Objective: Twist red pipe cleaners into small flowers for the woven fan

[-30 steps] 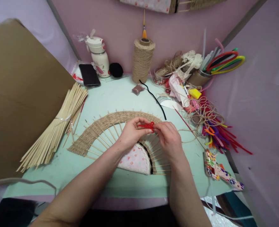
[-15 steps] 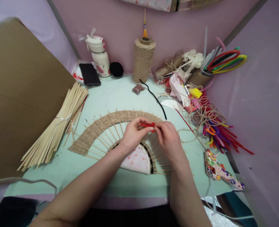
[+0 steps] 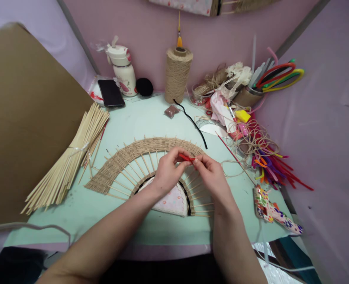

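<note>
Between my two hands, above the table, is a short red pipe cleaner point(image 3: 186, 157), folded into a small shape. My left hand point(image 3: 172, 167) pinches its left end between thumb and fingers. At the right end, the fingertips of my right hand point(image 3: 208, 169) are closed on it too. Below both hands lies a woven twine fan point(image 3: 118, 161) with thin wooden ribs and a half-round patch of pale flowered cloth point(image 3: 171, 203) edged in black. My forearms and hands cover part of its middle and right side. A black pipe cleaner point(image 3: 195, 125) rests just beyond my right hand.
Left stands a bundle of bamboo sticks point(image 3: 64, 161) beside a cardboard sheet point(image 3: 29, 118). A phone point(image 3: 111, 93), bottle point(image 3: 124, 73) and twine spool point(image 3: 178, 75) line the back. At right are tangled twine point(image 3: 261, 138), colourful pipe cleaners point(image 3: 281, 167) and a flower-patterned glue gun point(image 3: 273, 211).
The red pipe cleaner's small loop has turned and now looks flatter between my fingertips. My hands have shifted slightly, and the whole view has moved a little.
</note>
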### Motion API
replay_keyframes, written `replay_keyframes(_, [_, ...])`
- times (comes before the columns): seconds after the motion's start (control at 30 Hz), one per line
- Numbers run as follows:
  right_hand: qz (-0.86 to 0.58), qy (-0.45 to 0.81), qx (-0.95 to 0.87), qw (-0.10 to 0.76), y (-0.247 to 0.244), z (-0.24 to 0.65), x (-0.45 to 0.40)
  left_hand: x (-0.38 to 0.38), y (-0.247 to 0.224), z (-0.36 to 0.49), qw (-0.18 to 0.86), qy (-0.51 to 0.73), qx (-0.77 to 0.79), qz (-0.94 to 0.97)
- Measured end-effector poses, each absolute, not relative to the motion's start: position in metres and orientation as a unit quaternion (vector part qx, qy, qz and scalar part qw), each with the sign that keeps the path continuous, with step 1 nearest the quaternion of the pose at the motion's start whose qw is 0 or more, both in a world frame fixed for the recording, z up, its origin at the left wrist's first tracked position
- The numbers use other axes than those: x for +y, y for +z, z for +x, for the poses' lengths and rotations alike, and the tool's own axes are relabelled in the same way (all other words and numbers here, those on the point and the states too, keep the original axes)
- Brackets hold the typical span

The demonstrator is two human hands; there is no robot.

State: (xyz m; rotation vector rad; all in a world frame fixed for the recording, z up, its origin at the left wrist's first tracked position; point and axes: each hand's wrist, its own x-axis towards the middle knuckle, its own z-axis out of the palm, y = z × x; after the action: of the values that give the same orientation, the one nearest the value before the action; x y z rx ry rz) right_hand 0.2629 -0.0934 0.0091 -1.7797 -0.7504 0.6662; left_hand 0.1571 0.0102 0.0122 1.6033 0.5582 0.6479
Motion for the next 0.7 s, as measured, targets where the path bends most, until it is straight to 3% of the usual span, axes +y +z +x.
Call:
replay_keyframes(0.17, [-0.675, 0.395, -0.234, 0.577, 0.009, 0.267, -0.095, 0.011, 0.013, 0.155, 0.538, 0.278, 0.201, 0.77])
replay_keyframes(0.43, [-0.675, 0.405, -0.209, 0.58, 0.004, 0.269, -0.096, 0.014, 0.011, 0.154, 0.434, 0.298, 0.14, 0.839])
replay_keyframes(0.53, [-0.625, 0.466, -0.172, 0.602, 0.01, 0.268, -0.096, 0.013, 0.007, 0.153, 0.38, 0.323, 0.099, 0.861])
replay_keyframes(0.63, [-0.531, 0.557, -0.133, 0.625, 0.016, 0.266, -0.095, 0.012, 0.007, 0.152, 0.386, 0.35, 0.064, 0.851])
replay_keyframes(0.7, [-0.519, 0.562, -0.131, 0.63, 0.017, 0.265, -0.094, 0.011, 0.009, 0.153, 0.45, 0.351, 0.092, 0.816])
